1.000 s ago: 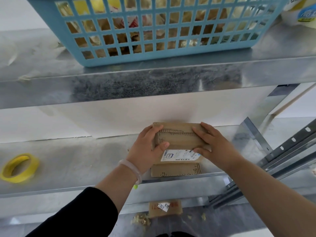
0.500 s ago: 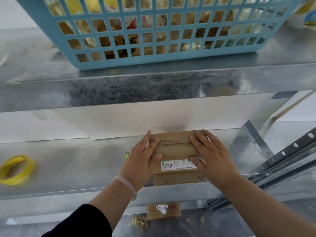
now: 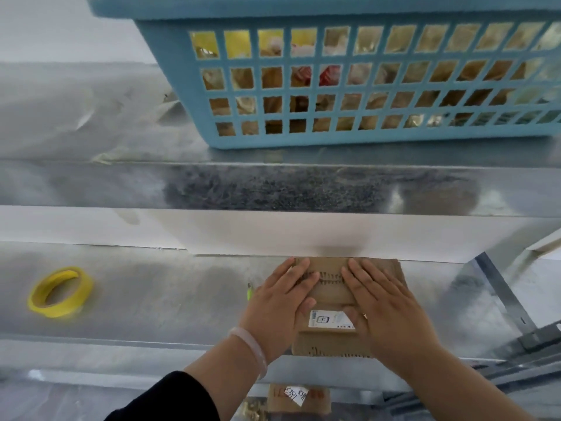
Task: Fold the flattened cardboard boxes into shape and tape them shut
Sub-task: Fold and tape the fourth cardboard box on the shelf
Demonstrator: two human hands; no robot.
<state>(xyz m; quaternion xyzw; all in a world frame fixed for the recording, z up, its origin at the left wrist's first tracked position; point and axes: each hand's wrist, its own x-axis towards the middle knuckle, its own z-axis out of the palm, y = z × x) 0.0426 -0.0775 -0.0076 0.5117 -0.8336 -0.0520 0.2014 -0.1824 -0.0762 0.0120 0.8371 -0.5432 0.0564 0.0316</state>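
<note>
While the cardboard box (image 3: 331, 294) lay on the middle shelf (image 3: 167, 299) with its far edge up against the white back panel (image 3: 303, 232), both hands were spread flat on top of it, fingers straight and close together. The left hand (image 3: 279, 302) covered the box's left side and the right hand (image 3: 385, 311) its right, with a strip of cardboard and part of a white printed label (image 3: 326, 319) showing between them. They were probably pressing down on the folded panels, using the back panel as a stop so the box could not slide away. Whether the flaps beneath were fully tucked could not be told.

The roll of yellow tape (image 3: 60, 291) lay flat, well apart to the left on the same shelf, likely parked within reach for the sealing step, which looked not yet begun since no tape showed on the box.

Counted: two hands, one box under them, one tape roll, one printed label. A pale bracelet (image 3: 252, 344) circled the left wrist. One blue basket (image 3: 194, 86) of mixed packets stood on the upper shelf (image 3: 273, 189), and one further cardboard piece (image 3: 299, 398) with a handwritten tag lay on the level below.
</note>
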